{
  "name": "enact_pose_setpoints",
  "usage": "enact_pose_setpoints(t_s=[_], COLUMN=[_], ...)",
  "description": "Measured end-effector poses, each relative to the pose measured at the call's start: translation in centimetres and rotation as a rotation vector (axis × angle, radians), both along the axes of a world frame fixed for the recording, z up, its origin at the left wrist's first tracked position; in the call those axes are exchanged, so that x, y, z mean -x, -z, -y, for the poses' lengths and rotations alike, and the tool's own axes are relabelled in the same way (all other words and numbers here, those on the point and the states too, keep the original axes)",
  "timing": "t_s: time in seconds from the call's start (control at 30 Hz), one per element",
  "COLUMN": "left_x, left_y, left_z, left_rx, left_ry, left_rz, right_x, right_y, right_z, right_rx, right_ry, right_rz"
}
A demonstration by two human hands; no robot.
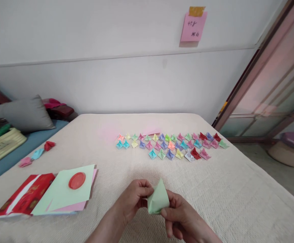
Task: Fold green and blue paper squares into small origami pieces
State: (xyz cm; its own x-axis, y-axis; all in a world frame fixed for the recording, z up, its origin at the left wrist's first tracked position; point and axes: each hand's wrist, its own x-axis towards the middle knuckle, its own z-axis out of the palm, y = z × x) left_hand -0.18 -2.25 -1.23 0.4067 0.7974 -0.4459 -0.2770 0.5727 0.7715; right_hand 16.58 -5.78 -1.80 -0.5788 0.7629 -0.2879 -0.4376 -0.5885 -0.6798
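Between my two hands is a folded piece of light green paper (158,199), its pointed tip upward. My left hand (134,197) pinches its left edge between thumb and fingers. On the other side, my right hand (178,214) grips the lower right corner, thumb in front and some fingers curled underneath. Beyond the hands, several small folded paper shapes (171,145) in many colours stand in rows on the cream table cover (111,189).
At the left lie a red packet (26,194), a stack of coloured paper sheets (63,192) with a red round lid (77,181) on it, and crumpled coloured pieces (37,154). A grey cushion (27,113) rests farther back. A pink note (193,27) is taped to the wall.
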Motion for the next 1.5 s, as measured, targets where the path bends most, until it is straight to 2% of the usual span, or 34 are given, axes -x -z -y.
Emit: enact_pose_setpoints(t_s=[0.13,0.5,0.73,1.03,1.2,1.37,1.5], left_x=[0.1,0.4,0.3,0.1,0.1,0.2,0.7], left_y=[0.0,0.5,0.6,0.4,0.2,0.0,-0.3], left_z=[0.0,-0.1,-0.2,0.2,0.1,0.0,0.0], left_rx=[0.015,-0.001,-0.005,-0.007,-0.007,-0.048,-0.088], left_ry=[0.026,0.045,0.046,0.050,0.032,0.010,-0.010], left_rz=[0.008,0.054,0.016,0.021,0.007,-0.021,-0.065], right_x=[0.1,1.0,0.8,0.8,0.7,0.7,0.3], right_y=[0.0,0.6,1.0,-0.3,0.2,0.2,0.0], right_z=[0.1,-0.5,-0.2,-0.2,-0.1,-0.2,-0.5], right_rx=[0.017,0.002,-0.002,-0.003,-0.016,0.005,-0.030], right_ry=[-0.007,0.195,0.144,0.096,0.064,0.110,0.145], right_rz=[-0.047,0.011,0.016,-0.075,-0.119,-0.083,0.052])
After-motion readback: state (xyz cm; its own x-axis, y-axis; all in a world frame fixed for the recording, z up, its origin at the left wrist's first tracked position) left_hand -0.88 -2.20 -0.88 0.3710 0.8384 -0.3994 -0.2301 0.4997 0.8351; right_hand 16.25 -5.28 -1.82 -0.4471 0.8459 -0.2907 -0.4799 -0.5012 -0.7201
